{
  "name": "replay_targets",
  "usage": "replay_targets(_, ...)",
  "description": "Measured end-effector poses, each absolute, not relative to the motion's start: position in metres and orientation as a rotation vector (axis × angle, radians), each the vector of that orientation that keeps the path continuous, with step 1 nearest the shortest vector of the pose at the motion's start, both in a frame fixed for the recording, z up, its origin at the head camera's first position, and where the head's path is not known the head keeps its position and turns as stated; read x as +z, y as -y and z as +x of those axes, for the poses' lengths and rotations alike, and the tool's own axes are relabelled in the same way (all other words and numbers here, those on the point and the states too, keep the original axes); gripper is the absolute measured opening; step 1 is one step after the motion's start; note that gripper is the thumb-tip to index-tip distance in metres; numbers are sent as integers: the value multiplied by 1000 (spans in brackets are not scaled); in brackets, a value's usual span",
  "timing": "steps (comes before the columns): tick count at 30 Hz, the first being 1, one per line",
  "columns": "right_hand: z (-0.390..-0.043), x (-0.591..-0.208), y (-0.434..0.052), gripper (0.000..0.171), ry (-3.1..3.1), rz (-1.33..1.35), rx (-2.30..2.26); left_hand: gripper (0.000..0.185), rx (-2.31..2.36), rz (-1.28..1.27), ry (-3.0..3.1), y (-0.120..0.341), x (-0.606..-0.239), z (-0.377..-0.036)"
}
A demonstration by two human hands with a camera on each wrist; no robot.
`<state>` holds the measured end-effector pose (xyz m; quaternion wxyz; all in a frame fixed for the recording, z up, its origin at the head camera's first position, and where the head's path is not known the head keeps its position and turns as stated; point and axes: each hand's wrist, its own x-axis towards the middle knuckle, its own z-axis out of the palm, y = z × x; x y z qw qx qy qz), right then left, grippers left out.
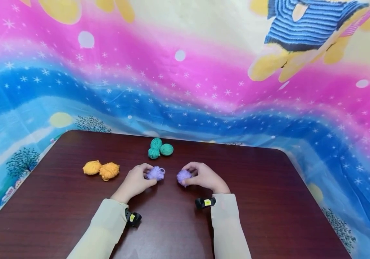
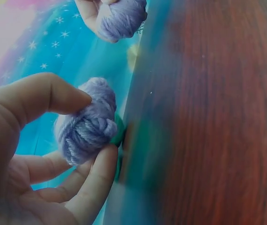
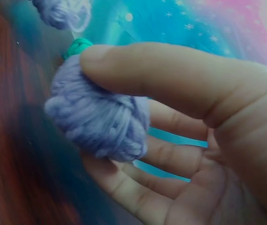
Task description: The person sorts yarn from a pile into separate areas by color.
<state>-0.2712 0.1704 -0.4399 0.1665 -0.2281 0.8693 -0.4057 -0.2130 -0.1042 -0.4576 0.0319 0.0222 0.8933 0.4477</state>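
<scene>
Two small purple yarn balls sit at the middle of the dark wooden table (image 1: 58, 216). My left hand (image 1: 138, 178) pinches the left purple ball (image 1: 156, 173) between thumb and fingers; the left wrist view shows that ball (image 2: 87, 123) held just off the table. My right hand (image 1: 204, 176) pinches the right purple ball (image 1: 183, 176), seen close up in the right wrist view as a ball (image 3: 95, 112) under the thumb (image 3: 161, 75). The two balls are a short gap apart.
Three green yarn balls (image 1: 159, 148) lie clustered behind the hands near the table's far edge. Two orange yarn balls (image 1: 102, 169) lie to the left. A colourful cartoon cloth (image 1: 185, 82) hangs behind and around the table.
</scene>
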Motion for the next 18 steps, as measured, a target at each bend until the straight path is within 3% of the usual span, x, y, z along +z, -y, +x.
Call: replay_targets(18, -267, -446, -140, 37, -2436, -555, -1362, 52, 1515, -108, -2640, 118, -450, -213)
